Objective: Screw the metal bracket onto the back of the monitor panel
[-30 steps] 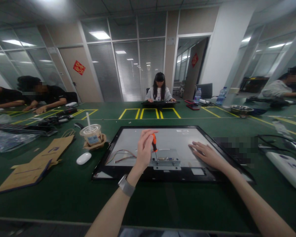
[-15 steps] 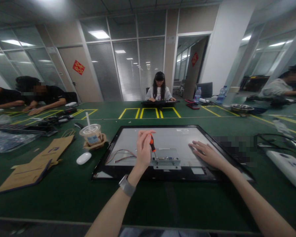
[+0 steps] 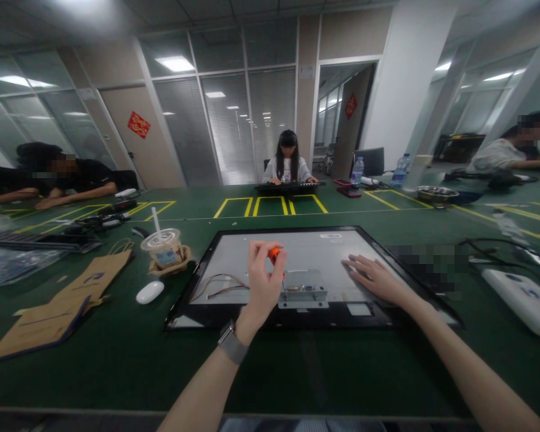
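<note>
A flat display panel [image 3: 234, 255] with a black frame lies back side up before me. My left hand [image 3: 264, 273] grips a screwdriver [image 3: 274, 254] by its orange and black handle, fingers around the top. The tool stands above the left end of a metal bracket [image 3: 302, 289] with connector ports; my hand hides most of its shaft and its tip. My right hand [image 3: 372, 277] lies flat on the panel's right part, fingers spread. A thin bundle of wires [image 3: 218, 283] rests on the panel left of my left hand.
Left of the panel are a white mouse [image 3: 150, 292], a drink cup with a straw [image 3: 164, 247] and a brown paper bag [image 3: 85, 282]. To the right lie a white device [image 3: 522, 303] and black cables [image 3: 481, 243]. A person [image 3: 288, 162] sits across the green table [image 3: 270, 372].
My left hand has turned on the screwdriver handle; its fingers now curl around the top, and the watch face shows more. My right hand stays in place. The view has shifted slightly.
</note>
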Demonstrator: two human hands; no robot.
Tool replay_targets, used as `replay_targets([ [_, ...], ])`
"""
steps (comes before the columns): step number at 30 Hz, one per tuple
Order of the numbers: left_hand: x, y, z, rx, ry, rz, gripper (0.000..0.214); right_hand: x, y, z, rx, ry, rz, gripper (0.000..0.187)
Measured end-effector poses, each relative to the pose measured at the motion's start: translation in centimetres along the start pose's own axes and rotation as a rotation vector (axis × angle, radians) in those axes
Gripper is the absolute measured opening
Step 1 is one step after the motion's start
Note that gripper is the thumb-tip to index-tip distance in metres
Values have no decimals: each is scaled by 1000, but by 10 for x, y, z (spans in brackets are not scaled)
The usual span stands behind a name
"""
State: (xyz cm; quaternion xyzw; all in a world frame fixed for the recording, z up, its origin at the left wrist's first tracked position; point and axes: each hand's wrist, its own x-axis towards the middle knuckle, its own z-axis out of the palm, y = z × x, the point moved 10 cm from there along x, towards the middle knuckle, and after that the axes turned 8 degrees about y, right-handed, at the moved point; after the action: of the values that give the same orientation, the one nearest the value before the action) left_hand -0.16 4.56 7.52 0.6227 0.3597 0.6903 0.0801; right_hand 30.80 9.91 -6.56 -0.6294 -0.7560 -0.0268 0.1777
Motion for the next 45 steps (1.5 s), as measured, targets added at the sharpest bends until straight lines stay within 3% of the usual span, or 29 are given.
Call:
replay_targets([
  [4,1,6,-1,4,-27,51,26,0,1,0,10,-5,3,54],
  [9,2,0,7,-15,-98,-8,21,1,1,0,35,-15,21,54],
  [14,1,0,2,76,-19,46,13,1,0,-1,53,-13,27,54],
  [18,-1,-5,1,42,-19,19,20,2,0,-1,48,-11,9,54],
  [25,-2,-6,10,-53,-99,-57,24,5,1,7,-107,-62,45,59],
  [33,-2,-1,5,-21,-45,25,15,9,2,15,-202,-60,30,58],
  [38,-3,-5,9,-120,-104,-42,27,25,3,19,-253,-17,68,57],
  [45,-3,-16,15,-175,-155,-170,25,40,-2,22,-247,-20,85,58],
])
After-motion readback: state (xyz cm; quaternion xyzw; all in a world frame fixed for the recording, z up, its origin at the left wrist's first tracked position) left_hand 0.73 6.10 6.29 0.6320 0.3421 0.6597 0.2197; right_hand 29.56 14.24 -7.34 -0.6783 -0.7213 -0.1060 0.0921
